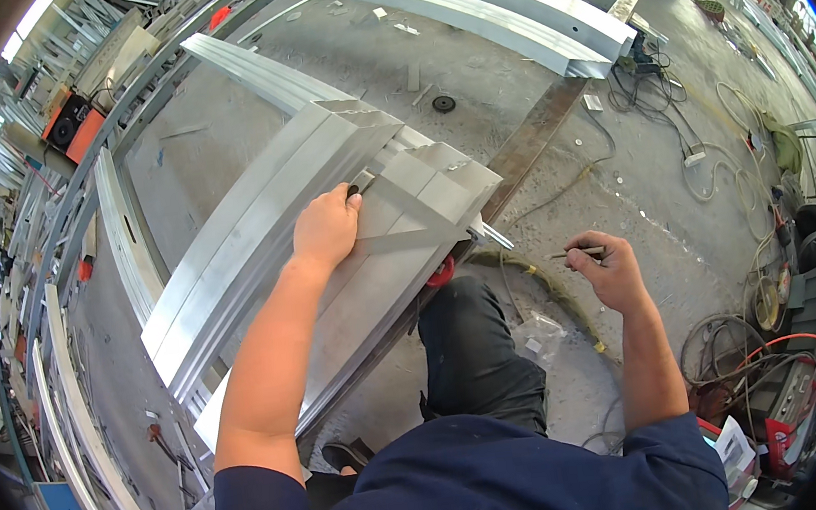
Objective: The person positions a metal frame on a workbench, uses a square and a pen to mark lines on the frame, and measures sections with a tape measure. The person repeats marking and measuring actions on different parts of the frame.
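My left hand (326, 226) is closed around the dark end of a flat metal square (414, 202), which lies across silver metal profiles (267, 211). These long profiles sit side by side in front of me, with their cut ends toward the right. A second straight strip on them, near my fingers, may be part of the square or a shadow. Off to the right, apart from the profiles, my right hand (613, 270) pinches a thin pencil-like stick (569, 254). Its tip points left, and its exact kind is too small to make out.
Long pale metal beams (480, 0) lie at the back, and more lengths (96, 432) at the left. Cables (708, 145) trail over the floor at the right, near a cluttered grey toolbox (798, 412). A small black disc (443, 104) rests beyond the profiles.
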Demonstrator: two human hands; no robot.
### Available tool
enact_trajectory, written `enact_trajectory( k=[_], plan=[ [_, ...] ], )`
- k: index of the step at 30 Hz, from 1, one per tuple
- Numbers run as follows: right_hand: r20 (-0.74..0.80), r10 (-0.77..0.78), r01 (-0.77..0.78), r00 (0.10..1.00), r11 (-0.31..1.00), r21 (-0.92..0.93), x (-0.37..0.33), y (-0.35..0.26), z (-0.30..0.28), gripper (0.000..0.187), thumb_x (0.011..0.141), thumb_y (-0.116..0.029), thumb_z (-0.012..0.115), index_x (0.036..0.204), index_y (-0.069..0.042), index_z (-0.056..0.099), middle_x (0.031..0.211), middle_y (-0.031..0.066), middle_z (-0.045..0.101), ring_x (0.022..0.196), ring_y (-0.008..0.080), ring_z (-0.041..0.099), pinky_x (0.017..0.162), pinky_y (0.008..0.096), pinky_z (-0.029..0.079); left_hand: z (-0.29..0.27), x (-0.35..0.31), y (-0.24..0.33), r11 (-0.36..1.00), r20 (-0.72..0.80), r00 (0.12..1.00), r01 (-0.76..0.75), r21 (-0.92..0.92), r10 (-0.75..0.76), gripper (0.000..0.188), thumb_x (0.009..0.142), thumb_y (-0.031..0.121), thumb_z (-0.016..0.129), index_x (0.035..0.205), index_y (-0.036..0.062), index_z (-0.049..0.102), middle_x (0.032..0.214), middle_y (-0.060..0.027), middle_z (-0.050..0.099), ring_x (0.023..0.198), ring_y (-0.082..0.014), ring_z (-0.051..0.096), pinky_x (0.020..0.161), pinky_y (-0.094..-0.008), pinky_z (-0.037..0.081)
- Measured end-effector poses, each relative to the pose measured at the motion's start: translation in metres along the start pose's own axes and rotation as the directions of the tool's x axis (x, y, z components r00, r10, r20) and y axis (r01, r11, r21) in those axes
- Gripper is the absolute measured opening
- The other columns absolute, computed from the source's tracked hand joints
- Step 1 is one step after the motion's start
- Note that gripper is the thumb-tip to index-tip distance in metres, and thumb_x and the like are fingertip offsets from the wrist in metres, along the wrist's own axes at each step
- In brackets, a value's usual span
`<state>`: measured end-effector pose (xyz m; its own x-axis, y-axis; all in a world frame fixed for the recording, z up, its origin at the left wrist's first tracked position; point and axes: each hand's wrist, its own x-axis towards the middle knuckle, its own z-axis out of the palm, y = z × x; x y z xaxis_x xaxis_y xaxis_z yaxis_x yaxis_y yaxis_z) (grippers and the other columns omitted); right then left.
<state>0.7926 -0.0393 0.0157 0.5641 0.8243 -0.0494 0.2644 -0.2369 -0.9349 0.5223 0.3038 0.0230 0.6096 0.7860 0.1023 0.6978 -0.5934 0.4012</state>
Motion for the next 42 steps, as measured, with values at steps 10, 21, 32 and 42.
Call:
enact_trajectory(
  k=[10, 21, 32, 42],
  plan=[
    [-0.057, 0.022, -0.019, 0.998, 0.999, 0.048, -0.009, 0.009, -0.004, 0.015, 0.097, -0.009, 0.074, 0.108, 0.002, 0.076, 0.092, 0.0067, 0.078, 0.089, 0.0128, 0.073, 0.079, 0.0303, 0.057, 0.001, 0.017, 0.018, 1.0, 0.086, 0.996, -0.012, -0.012, 0.013, 0.039, 0.108, 0.029, 0.054, 0.129, -0.0015, 0.068, 0.111, -0.0259, 0.074, 0.109, -0.0451, 0.069, 0.094, -0.0546, 0.054],
    [-0.065, -0.008, 0.008, 0.998, 1.0, 0.001, -0.007, 0.008, 0.004, 0.016, 0.097, -0.01, 0.076, 0.107, 0.001, 0.077, 0.091, 0.0067, 0.078, 0.089, 0.0126, 0.071, 0.079, 0.0308, 0.056, 0.002, 0.02, 0.013, 0.998, 0.091, 0.995, -0.039, -0.042, 0.042, 0.041, 0.108, 0.026, 0.054, 0.134, -0.0046, 0.064, 0.119, -0.029, 0.071, 0.115, -0.0468, 0.066, 0.099, -0.0526, 0.052],
    [-0.064, -0.033, 0.032, 0.997, 0.999, -0.025, -0.004, 0.003, 0.006, 0.016, 0.096, -0.01, 0.075, 0.106, 0.002, 0.077, 0.091, 0.0083, 0.078, 0.088, 0.0131, 0.072, 0.08, 0.0311, 0.056, -0.002, 0.018, 0.018, 0.999, 0.107, 0.993, -0.037, -0.021, 0.039, 0.039, 0.108, 0.027, 0.054, 0.13, -0.0039, 0.066, 0.111, -0.0279, 0.073, 0.11, -0.0468, 0.068, 0.096, -0.0546, 0.053],
    [-0.066, -0.01, 0.014, 0.998, 0.998, 0.058, 0.004, -0.003, 0.013, 0.016, 0.096, -0.01, 0.075, 0.107, 0.002, 0.077, 0.095, 0.0095, 0.078, 0.091, 0.014, 0.072, 0.083, 0.0318, 0.056, 0.004, 0.013, 0.013, 0.998, 0.123, 0.992, -0.027, 0.048, 0.021, 0.057, 0.109, 0.042, 0.053, 0.143, -0.0036, 0.056, 0.128, -0.027, 0.067, 0.116, -0.0454, 0.066, 0.1, -0.0532, 0.052]
  ],
)
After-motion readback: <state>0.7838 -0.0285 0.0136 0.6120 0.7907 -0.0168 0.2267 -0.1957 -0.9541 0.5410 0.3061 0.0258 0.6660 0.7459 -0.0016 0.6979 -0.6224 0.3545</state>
